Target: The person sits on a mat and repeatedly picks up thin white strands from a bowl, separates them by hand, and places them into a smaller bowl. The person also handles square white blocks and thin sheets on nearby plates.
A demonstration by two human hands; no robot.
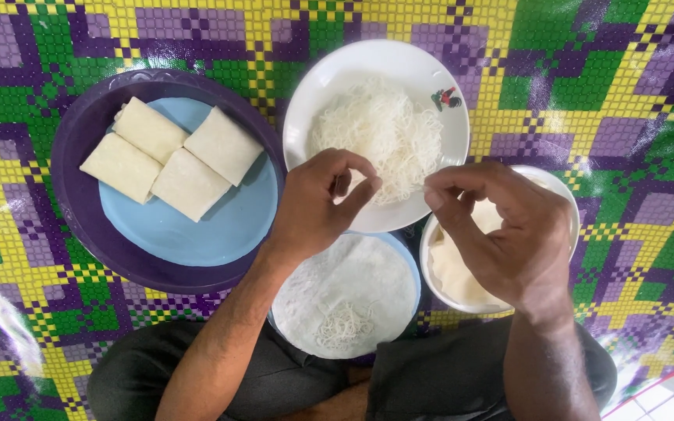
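My left hand (317, 206) and my right hand (501, 230) hover over the near edge of a white plate (313, 117) of thin white noodles (380, 132). Both pinch thin noodle strands between thumb and fingertips. Below them lies a round white wrapper (368, 273) on a blue plate, with a small tuft of noodles (342, 323) on its near part. A white bowl (559, 191) with pale soaked wrappers (454, 269) sits under my right hand.
At the left, a blue plate (220, 226) on a purple tray (79, 210) holds several folded white rolls (173, 156). Everything rests on a woven mat (602, 101) in green, purple and yellow. My crossed legs in dark trousers (274, 382) fill the bottom.
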